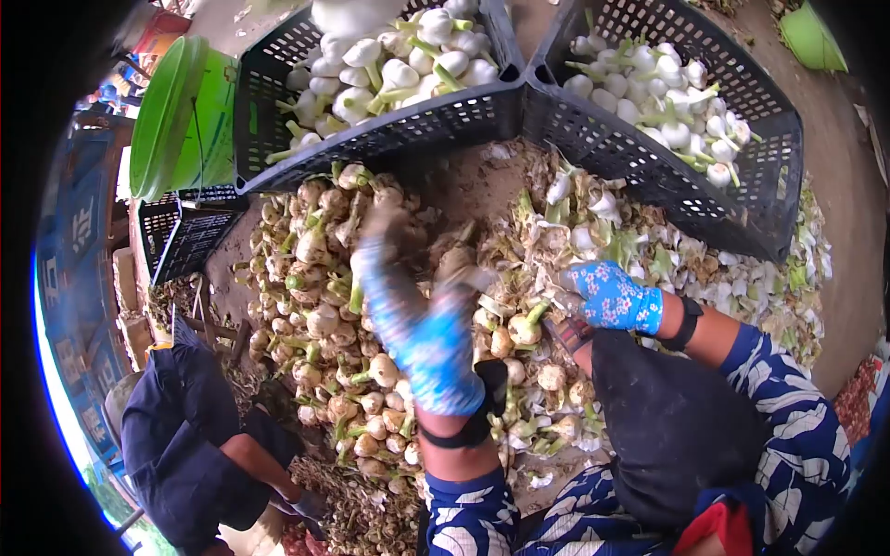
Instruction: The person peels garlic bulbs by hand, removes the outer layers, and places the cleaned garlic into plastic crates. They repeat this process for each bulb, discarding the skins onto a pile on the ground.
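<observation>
My left hand (417, 324), in a blue flowered glove with soiled fingertips, is smeared by motion over the heap of untrimmed garlic bulbs (320, 320). Its thumb and fingers appear stretched apart, with no bulb visible between them. My right hand (612, 296), in a matching glove, is closed above the loose garlic skins (547, 232). Whatever its fingers hold is hidden. Just below it lies a garlic bulb with a green stem (528, 326). White garlic bulbs (399, 69) fill much of the left black crate (436, 125). A blurred white object (357, 14) shows above that crate.
A right black crate (658, 153) also holds white garlic. Left of the crates is a green bucket (176, 120), near a smaller black crate (171, 232). Another person (190, 445) bends at lower left. A green basin (811, 37) lies at upper right.
</observation>
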A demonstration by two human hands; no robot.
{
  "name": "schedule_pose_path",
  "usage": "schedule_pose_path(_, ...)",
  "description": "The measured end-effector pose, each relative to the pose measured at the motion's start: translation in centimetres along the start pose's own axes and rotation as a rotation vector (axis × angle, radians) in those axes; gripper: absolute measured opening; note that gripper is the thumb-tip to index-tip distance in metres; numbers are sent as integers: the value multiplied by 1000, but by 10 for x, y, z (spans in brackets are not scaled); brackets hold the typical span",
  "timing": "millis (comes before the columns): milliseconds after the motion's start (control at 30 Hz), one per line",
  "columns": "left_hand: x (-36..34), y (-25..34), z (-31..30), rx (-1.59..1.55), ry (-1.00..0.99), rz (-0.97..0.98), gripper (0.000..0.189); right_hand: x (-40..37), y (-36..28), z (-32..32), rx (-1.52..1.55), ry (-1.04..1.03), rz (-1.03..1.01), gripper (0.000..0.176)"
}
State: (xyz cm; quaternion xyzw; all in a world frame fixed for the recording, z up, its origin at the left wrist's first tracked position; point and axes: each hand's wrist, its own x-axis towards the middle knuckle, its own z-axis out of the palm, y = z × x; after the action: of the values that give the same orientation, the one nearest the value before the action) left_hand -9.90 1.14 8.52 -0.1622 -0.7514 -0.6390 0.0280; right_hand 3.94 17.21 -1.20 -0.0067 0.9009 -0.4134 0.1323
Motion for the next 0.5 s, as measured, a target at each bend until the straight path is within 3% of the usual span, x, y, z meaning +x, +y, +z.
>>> schedule_pose_path(33,-12,-50,1,243,-17,75,65,2,3,0,-9,-37,23,27)
schedule_pose_path(67,-20,-85,-2,813,-162,192,70,2,7,2,-15,-85,53,32)
schedule_pose_path(100,-27,-103,-1,1150,-448,16,73,1,10,7,-17,-51,31,33)
schedule_pose_path(133,-43,-139,0,1369,-557,37,72,2,12,10,-24,-15,6,34)
schedule_pose_path(167,-46,-161,2,1404,-716,-158,72,2,13,9,-18,-28,5,34)
schedule_pose_path(267,-46,-157,-5,1298,-632,-127,61,8,10,4,13,-39,21,33)
schedule_pose_path(367,-64,-100,-32,1026,-453,125,52,22,2,-3,37,-63,94,33)
schedule_pose_path(433,-88,-43,-80,1054,-531,122,50,30,5,5,24,-21,6,35)
schedule_pose_path(467,-109,5,-144,1191,-651,41,47,34,4,10,22,17,-72,36)
schedule_pose_path(500,-124,15,-189,1262,-751,-88,52,40,-3,8,-4,-50,-67,37)
